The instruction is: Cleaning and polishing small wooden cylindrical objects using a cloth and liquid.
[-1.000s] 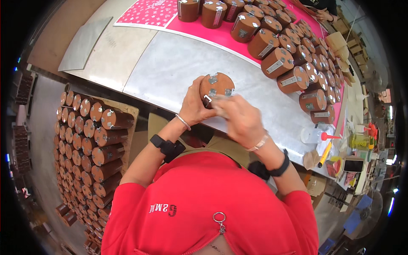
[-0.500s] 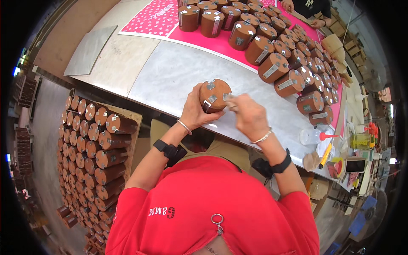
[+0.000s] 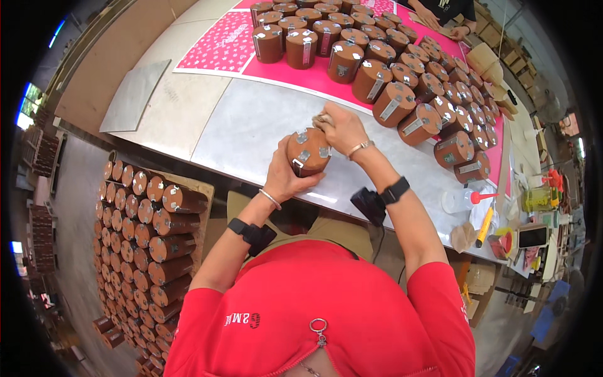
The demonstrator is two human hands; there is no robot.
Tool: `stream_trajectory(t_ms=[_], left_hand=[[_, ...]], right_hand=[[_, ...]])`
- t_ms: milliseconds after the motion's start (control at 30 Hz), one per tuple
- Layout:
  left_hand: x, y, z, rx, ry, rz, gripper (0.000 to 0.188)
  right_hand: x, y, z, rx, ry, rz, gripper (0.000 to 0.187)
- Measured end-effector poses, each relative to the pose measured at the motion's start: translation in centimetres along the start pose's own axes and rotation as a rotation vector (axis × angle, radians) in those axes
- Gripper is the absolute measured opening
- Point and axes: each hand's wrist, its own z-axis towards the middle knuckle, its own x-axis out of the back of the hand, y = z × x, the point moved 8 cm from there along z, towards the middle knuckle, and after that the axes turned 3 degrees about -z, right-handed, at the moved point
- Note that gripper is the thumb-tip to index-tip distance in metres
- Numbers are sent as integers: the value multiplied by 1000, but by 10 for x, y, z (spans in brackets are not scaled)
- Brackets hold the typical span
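A brown round box (image 3: 305,143) with silver metal fittings on its flat end is tilted up at the table's near edge. My left hand (image 3: 282,173) wraps round its lower left side, with the thumb along its base. My right hand (image 3: 345,129) is closed at the box's far right rim, pinching a small crumpled beige piece, perhaps a cloth (image 3: 323,120). That piece is partly hidden by my fingers, so its exact kind does not show.
Many similar boxes (image 3: 394,103) stand on a pink sheet (image 3: 279,69) across the table. More lie stacked on a pallet (image 3: 202,213) at left. A red-tipped bottle (image 3: 457,200), a yellow cutter (image 3: 484,226) and a phone (image 3: 533,237) lie at right. A co-worker's hands (image 3: 461,30) show far right.
My right hand has moved up and left, from the right side of the box's top to its far rim. The box has shifted slightly left and down in view.
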Motion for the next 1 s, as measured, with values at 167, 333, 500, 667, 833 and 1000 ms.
stream_trajectory(t_ms=[167, 333, 500, 667, 833, 1000], left_hand=[[4, 22, -1, -59, -53, 76, 94], [12, 28, 6, -1, -87, 169, 89], [5, 59, 31, -80, -148, 477, 81], [-17, 42, 27, -67, -201, 594, 85], [-4, 14, 5, 48, -174, 197, 88], [-2, -3, -2, 84, -81, 121, 88]], right_hand=[[23, 54, -47, -232, 99, 285, 18], [60, 51, -92, -289, 233, 317, 15], [61, 20, -92, -207, 299, 426, 14], [43, 12, -74, -51, 334, 243, 15], [39, 9, -74, -53, 336, 109, 16], [8, -70, -69, 180, 257, -111, 18]])
